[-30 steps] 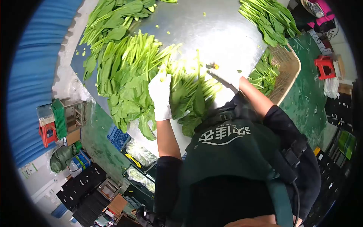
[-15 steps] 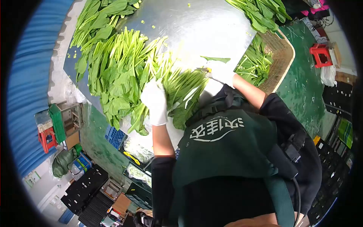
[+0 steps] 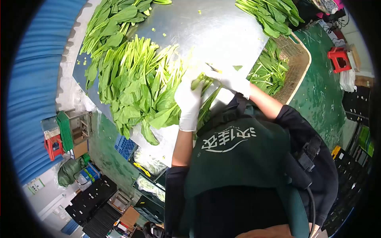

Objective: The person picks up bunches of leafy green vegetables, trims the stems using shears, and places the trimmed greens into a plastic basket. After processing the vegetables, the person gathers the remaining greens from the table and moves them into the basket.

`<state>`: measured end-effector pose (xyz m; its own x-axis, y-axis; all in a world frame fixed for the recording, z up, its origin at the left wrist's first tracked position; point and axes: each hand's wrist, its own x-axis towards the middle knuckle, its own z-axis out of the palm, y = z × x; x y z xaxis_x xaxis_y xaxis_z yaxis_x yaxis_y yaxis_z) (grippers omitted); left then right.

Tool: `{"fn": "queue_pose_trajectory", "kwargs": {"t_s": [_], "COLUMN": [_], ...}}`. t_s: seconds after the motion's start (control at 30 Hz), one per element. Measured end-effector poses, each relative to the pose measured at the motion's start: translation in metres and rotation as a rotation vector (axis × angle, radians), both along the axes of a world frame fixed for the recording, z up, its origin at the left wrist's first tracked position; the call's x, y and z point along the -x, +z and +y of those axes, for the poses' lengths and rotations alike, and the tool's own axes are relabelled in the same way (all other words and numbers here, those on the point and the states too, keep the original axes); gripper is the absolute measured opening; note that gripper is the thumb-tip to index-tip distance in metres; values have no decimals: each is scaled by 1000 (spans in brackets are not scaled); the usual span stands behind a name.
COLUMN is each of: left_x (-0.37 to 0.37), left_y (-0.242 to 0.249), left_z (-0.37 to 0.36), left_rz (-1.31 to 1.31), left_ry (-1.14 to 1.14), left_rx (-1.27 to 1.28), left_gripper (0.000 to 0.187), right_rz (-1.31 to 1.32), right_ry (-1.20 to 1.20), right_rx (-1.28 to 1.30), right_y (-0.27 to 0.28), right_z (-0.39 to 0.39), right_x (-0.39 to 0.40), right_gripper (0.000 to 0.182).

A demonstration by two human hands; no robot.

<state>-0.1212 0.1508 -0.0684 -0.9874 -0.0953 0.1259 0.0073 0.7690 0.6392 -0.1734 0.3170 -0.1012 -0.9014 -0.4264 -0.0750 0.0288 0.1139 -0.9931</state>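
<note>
My left hand [image 3: 188, 98], in a white glove, is closed around a small bunch of leafy greens [image 3: 205, 110]. Their cut-looking stem ends show by my fingers, and the leaves hang toward my apron. Close by on the right, my gloved right hand [image 3: 237, 82] grips what looks like a small knife [image 3: 213, 68], its dark, narrow tip pointing to the upper left. Glare blurs the fingers of both hands. A large pile of greens [image 3: 129, 85] lies left of my left hand, stems toward the far side. One loose leaf piece [image 3: 237, 68] lies just beyond my right hand.
The metal table [image 3: 186, 23] carries more greens [image 3: 113, 23] at the far left and another bunch [image 3: 274, 16] at the far right. A tan plastic basket [image 3: 298, 63] with greens in it stands at the table's right side. Crates with bagged produce [image 3: 149, 160] sit below left.
My left hand has moved right, from the pile's edge to close beside my right hand, with greens in its grip. The loose leaf by my right hand looks smaller and shifted.
</note>
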Motion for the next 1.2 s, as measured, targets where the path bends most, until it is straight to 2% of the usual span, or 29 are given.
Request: {"fn": "queue_pose_trajectory", "kwargs": {"t_s": [0.07, 0.1, 0.13, 0.17, 0.3, 0.37, 0.4, 0.47, 0.53, 0.6, 0.67, 0.7, 0.77, 0.8, 0.87, 0.9, 0.93, 0.97, 1.0, 1.07, 1.1, 1.13, 1.2], "left_x": [2, 3, 4, 4, 6, 5, 2, -9, -25, -43, -69, -70, -72, -74, -74, -72, -69, -68, -59, -39, -31, -22, -9], "left_y": [12, -5, -4, -2, -3, 1, 5, 34, 75, 113, 115, 122, 133, 129, 118, 124, 119, 108, 100, 71, 54, 14, -22], "left_z": [-2, -8, -7, -6, -10, -14, -18, -35, -65, -87, -140, -139, -136, -138, -144, -128, -119, -115, -97, -63, -46, -40, -2], "left_rz": [-38, -15, -18, -45, -122, -91, -62, 26, 80, 229, 243, 354, 493, 497, 504, 406, 280, 156, 56, -53, -114, -103, -269], "left_ry": [51, 37, 28, 58, 73, 65, 56, 189, 341, 517, 604, 604, 651, 657, 396, 473, 595, 526, 505, 298, 187, -16, -86], "left_rx": [-223, -283, -281, -276, -255, -241, -226, -328, -365, -508, -782, -780, -873, -873, -1053, -1072, -863, -736, -658, -494, -431, -216, -49], "left_gripper": [28, 30, 30, 29, 27, 26, 25, 22, 23, 26, 32, 32, 32, 32, 28, 23, 21, 19, 17, 11, 16, 22, 23], "right_rz": [69, 206, 342, 323, 392, 380, 379, -103, -46, 50, 156, 160, 420, 424, 445, 449, 340, 231, 231, 319, 321, 221, 119], "right_ry": [57, 63, 68, 89, 11, 40, 40, 173, 190, 195, 207, 218, 228, 234, 69, 73, 54, 34, 31, 159, 160, 112, 57], "right_rx": [-91, -209, -331, -421, -309, -485, -488, -878, -858, -803, -738, -734, -796, -796, -794, -794, -792, -792, -798, -867, -869, -805, -737], "right_y": [-1, 4, 12, 21, -9, -24, -14, 15, 6, -10, -24, -30, -43, -52, -66, -62, -53, -48, -57, -84, -87, -89, -88], "right_z": [1, 1, 1, -1, -11, -10, -5, 9, 18, 29, 29, 24, 15, 14, 18, 19, 20, 24, 28, 35, 35, 33, 31], "right_x": [-1, -7, -11, -11, -7, -1, 3, 15, 22, 23, 22, 18, 10, 8, 7, 5, 3, 3, 2, 1, 5, 9, 11], "right_gripper": [35, 37, 39, 36, 33, 20, 20, 22, 21, 20, 19, 19, 21, 21, 25, 25, 22, 18, 18, 16, 16, 15, 13]}}
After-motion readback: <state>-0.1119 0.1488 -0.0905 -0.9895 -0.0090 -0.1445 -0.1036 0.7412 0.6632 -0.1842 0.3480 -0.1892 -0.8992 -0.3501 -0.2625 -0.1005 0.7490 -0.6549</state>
